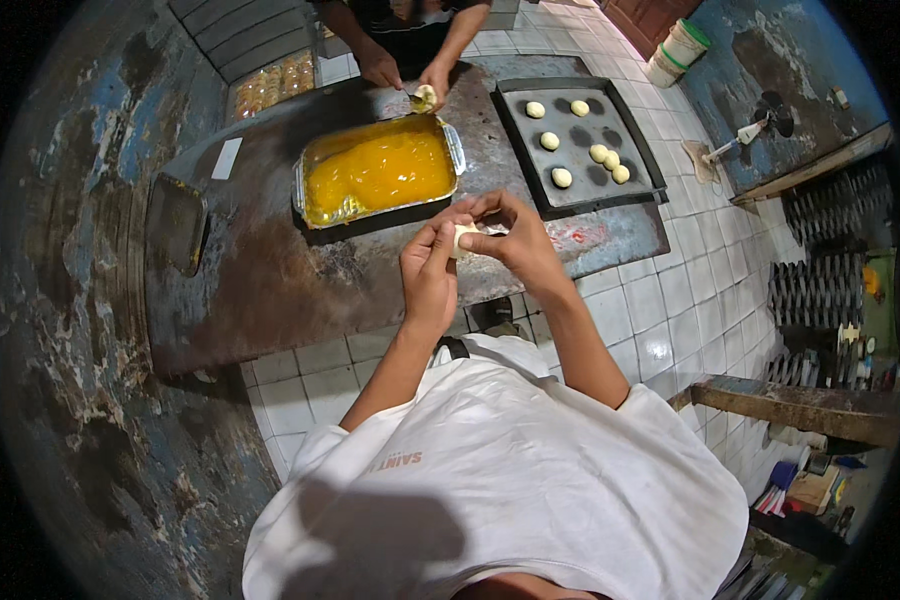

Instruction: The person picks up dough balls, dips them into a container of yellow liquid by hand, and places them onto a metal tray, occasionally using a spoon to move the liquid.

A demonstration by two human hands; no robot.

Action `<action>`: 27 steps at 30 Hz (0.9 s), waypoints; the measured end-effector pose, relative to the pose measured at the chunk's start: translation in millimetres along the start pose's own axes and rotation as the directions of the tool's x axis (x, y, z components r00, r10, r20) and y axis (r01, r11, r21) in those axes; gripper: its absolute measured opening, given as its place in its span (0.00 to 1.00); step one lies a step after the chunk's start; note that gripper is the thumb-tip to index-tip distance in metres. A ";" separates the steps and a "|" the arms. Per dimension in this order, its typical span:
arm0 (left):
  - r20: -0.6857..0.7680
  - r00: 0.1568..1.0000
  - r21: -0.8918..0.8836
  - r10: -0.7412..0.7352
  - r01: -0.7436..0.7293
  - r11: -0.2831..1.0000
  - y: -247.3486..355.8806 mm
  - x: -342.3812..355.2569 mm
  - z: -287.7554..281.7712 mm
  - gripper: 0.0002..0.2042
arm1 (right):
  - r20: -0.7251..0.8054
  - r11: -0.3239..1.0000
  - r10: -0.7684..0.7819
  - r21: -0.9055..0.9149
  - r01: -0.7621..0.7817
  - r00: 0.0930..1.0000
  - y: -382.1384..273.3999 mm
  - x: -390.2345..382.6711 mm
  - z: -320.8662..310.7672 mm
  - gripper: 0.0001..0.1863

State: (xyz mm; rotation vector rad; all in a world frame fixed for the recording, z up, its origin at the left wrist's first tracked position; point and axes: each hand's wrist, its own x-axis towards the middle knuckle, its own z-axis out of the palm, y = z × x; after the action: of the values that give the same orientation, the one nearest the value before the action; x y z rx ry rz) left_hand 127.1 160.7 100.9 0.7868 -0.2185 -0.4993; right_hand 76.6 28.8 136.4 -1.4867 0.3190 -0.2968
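Between my two hands, above the near edge of the table, is a small piece of pale dough (462, 240). My left hand (430, 265) is closed around its left side, the thumb pressed against it. From the right, my right hand (515, 240) pinches the same dough with thumb and curled fingers. Just beyond my hands stands a foil tray (300, 190) of glossy yellow filling (375, 170). To the right, a dark baking pan (580, 200) bears several round dough balls, such as this dough ball (562, 178); a few touch one another.
Across the table (260, 280) a co-worker's hands (432, 80) hold dough and a spoon with filling over the foil tray. A small empty tin (178, 225) and a white card (227, 158) lie at left. White buckets (678, 52) stand at far right.
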 end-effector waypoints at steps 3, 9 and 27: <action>0.086 0.995 0.049 0.058 -0.062 0.997 -19.4 16.5 19.6 0.12 | 0.014 0.998 0.061 0.007 -0.061 0.998 9.7 13.1 -28.0 0.09; -0.307 0.943 0.151 -0.130 0.183 0.971 -84.5 62.7 33.3 0.09 | -0.146 0.952 -0.169 -0.281 0.123 0.975 39.9 24.2 -60.4 0.13; -0.022 0.972 0.788 -0.235 0.161 0.594 -217.1 158.8 106.0 0.22 | 0.568 0.632 0.531 0.229 -0.740 0.629 116.6 133.3 -296.5 0.20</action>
State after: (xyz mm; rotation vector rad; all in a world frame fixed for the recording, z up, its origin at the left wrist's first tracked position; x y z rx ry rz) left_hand 149.7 -115.5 18.1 1.6885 -0.4504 -0.6569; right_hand 85.1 -288.2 -0.5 -0.8450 0.3670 0.5560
